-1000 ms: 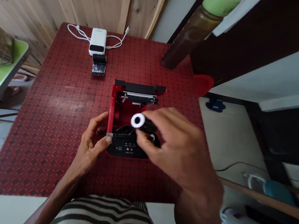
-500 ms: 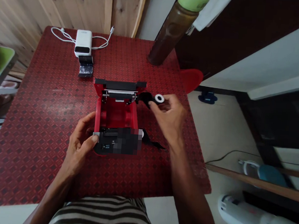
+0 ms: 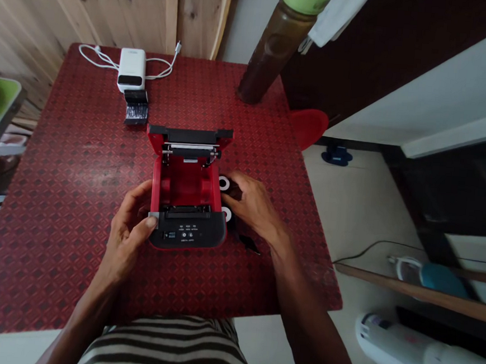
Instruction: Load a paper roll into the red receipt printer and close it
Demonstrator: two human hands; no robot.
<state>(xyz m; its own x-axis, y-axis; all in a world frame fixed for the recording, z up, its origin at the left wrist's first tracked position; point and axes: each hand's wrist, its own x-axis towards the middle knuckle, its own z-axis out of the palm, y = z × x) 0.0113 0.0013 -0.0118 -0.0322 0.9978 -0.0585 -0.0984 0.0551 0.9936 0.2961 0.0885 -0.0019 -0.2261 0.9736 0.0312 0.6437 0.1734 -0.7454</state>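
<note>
A red and black label printer [image 3: 197,223] stands on the table with its lid raised. Its red inner bay shows no roll. My left hand [image 3: 127,232] grips the printer's front left corner, thumb on top and fingers along the side. To the right of the printer, my right hand [image 3: 255,205] has its fingers closed around a black roll [image 3: 227,184] with a white core, low beside the wall. Another white-cored black roll [image 3: 227,215] lies just nearer to me, and a loose black strip [image 3: 249,243] trails from it. My right fingertips are partly hidden.
A small white device [image 3: 132,67] with a white cable [image 3: 163,69] and a black strip [image 3: 136,113] sits at the back left. A tall brown bottle [image 3: 265,55] with a green lid stands at the back right. A red stool [image 3: 310,125] is beyond the table's right edge.
My right hand has brought the white-cored roll down and toward me, from beside the raised lid to the printer's right wall. My left hand keeps its grip on the corner.
</note>
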